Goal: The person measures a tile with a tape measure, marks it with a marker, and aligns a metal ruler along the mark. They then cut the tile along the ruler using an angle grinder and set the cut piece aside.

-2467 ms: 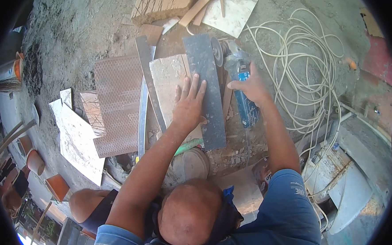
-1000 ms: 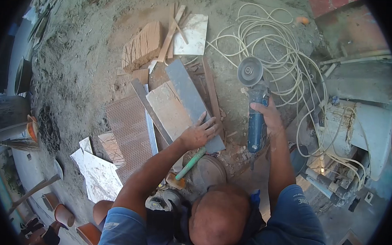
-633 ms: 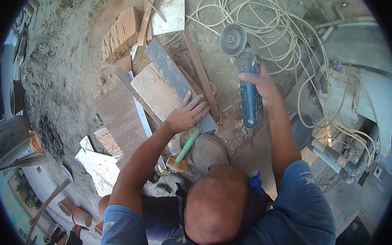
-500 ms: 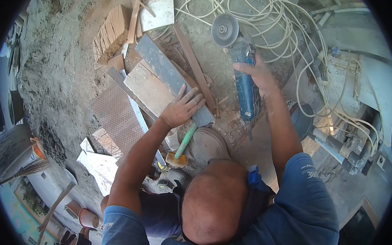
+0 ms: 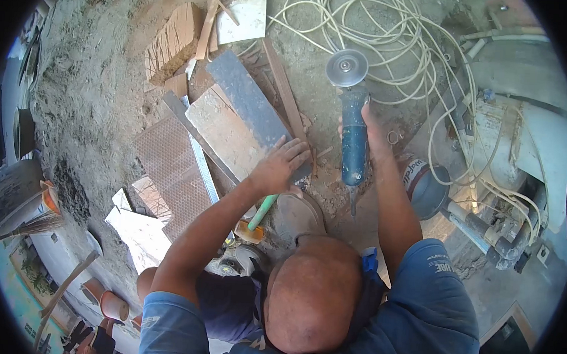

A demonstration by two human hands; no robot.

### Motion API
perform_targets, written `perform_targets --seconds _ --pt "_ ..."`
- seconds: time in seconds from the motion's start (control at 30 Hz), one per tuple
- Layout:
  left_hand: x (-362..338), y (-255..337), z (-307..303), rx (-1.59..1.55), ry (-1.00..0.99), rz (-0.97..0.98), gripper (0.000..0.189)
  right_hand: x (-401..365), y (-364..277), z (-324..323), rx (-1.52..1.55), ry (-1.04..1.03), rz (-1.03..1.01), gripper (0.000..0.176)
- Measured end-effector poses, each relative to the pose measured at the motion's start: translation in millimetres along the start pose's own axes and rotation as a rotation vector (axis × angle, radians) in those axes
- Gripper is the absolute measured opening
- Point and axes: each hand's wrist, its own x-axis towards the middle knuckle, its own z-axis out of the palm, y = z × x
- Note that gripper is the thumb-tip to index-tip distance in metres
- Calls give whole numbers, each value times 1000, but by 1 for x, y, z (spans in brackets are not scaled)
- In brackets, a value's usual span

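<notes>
My right hand (image 5: 377, 134) is wrapped around the blue body of an angle grinder (image 5: 354, 156), whose round disc (image 5: 347, 67) points away from me. Across the near end of a long dark grey tile (image 5: 246, 92) lies my left hand (image 5: 281, 166), fingers over its right edge and thumb near the close end. Beside and partly under that tile is a pale, dusty slab (image 5: 219, 125). A green handle (image 5: 264, 212) shows just below my left wrist, near my shoe (image 5: 299, 213).
Coiled pale cable (image 5: 394, 29) lies beyond the grinder. A wooden block (image 5: 173, 43), thin strips (image 5: 282, 81), a brown textured tile (image 5: 172, 168) and a metal ruler (image 5: 201, 163) lie around the slab. At right are a rounded tank (image 5: 424, 187) and pipes (image 5: 486, 229).
The grinder has turned more upright in view, its disc shifting right and down. My left hand has closed more around the near end of the dark tile, which shows more of its top face.
</notes>
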Motion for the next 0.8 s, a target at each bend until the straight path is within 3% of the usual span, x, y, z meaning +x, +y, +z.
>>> perform_targets --seconds 0.03,0.1,0.17,0.27,0.3,0.33,0.37,0.43,0.53,0.6,0.67,0.8 --pt "0 18 13 -209 126 -115 94 -1 7 -4 19 -21 45 56" --pt "12 61 29 -1041 215 -541 96 -3 25 -6 66 -58 73 53" --pt "33 82 55 -1644 209 -684 94 -17 34 11 172 -69 49 46" --pt "43 109 45 -1390 292 -544 99 -39 25 46 194 -41 111 40" --pt "41 112 52 -1395 333 -527 99 -43 20 51 173 14 176 39" --pt "40 110 67 -1206 358 -594 98 -42 21 50 143 -8 170 39" --pt "40 108 76 -1015 379 -661 97 -36 26 45 -118 64 164 38" --pt "39 112 82 -942 344 -662 97 -27 44 38 -582 273 50 45" --pt "25 103 73 -745 303 -596 89 -20 46 31 -796 412 -47 49" --pt "12 98 71 -931 567 -1072 79 -14 47 21 -812 416 -76 52" --pt "8 83 99 -865 936 -1346 69 -4 53 2 -1003 474 -73 53" --pt "13 57 117 -873 1038 -1490 59 -12 64 10 -1157 528 -149 54"
